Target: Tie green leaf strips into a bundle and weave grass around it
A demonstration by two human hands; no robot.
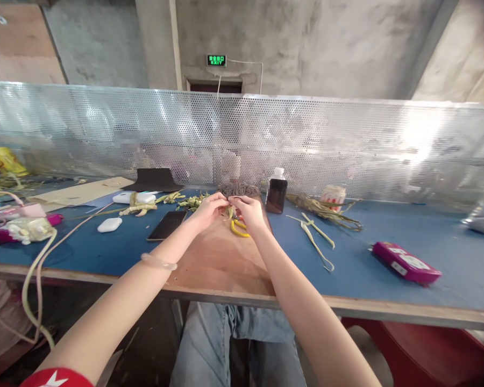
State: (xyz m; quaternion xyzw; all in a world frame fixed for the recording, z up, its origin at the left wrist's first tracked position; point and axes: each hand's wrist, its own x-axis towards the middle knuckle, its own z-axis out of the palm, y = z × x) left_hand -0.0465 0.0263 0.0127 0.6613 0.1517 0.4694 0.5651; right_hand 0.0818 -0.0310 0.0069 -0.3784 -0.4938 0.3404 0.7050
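My left hand (211,210) and my right hand (247,208) meet above a brown wooden board (221,263), fingers pinched together at the tips. What they pinch is small and mostly hidden. A pale green-yellow strip (229,213) shows just below the fingertips; I cannot tell whether it is held. Under my right hand lie the yellow handles of scissors (239,229). Behind my hands is a heap of brown twisted cord (242,189). Left of them sit green plant scraps (193,202) and a black phone (167,226).
A dark-filled bottle (276,194) stands behind right, near dried leaves (318,207) and a white cup (333,198). Pale stalks (312,236) and a magenta pack (406,262) lie right. Leftward are a white case (109,224) and cables (44,258). Perforated metal (326,134) borders the back.
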